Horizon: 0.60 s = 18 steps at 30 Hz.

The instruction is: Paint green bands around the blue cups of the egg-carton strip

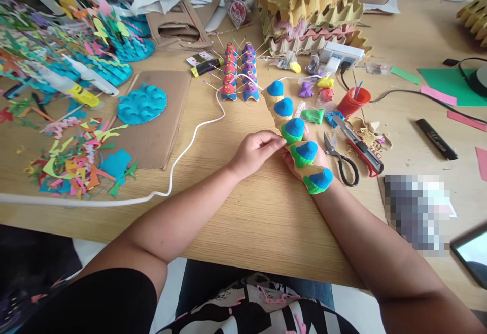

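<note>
A strip of egg carton cups (300, 170) runs slantwise in front of me. Every cup has a blue clay cap, and the nearer cups also have green clay around their sides. Beneath the strip, my right hand (322, 157) supports it with its fingers curled around from below, mostly hidden. From the left, my left hand (261, 152) pinches thumb and forefinger at the edge of the middle cup, touching its green clay (292, 135). Just beyond the strip lies a bag of green clay (313, 116).
Scissors (341, 159) and a red utility knife (361, 148) lie right of the strip, near an orange cup (353, 101). Finished caterpillar-like carton rows (229, 72) stand behind. A white cable (190, 146) crosses the table. Paper scraps (76, 164) and cardboard (160, 121) lie left.
</note>
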{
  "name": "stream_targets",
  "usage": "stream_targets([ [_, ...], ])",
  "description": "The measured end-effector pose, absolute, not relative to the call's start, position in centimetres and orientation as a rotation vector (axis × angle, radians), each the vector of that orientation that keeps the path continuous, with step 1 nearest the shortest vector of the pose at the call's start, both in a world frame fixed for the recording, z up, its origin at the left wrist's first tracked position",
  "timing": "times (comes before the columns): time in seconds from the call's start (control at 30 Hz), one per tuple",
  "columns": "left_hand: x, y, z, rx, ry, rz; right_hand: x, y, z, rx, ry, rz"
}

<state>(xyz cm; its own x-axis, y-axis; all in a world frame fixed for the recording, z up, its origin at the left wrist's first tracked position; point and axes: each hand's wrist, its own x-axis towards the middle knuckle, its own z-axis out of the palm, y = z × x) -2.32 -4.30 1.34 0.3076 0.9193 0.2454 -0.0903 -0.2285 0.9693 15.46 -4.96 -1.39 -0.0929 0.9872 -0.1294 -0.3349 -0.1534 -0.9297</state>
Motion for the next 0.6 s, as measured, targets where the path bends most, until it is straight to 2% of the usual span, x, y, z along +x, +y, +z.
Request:
stream_targets([
  [0.13, -2.4, -4.4, 1.2, 1.521, 0.815, 1.154, 15.4, -5.0, -1.0, -1.004, -0.744, 1.61],
  [0.6, -2.1, -4.3, 0.3, 1.493, 0.821, 1.206, 14.9, -5.3, -0.2, -0.86, -0.619, 1.648],
])
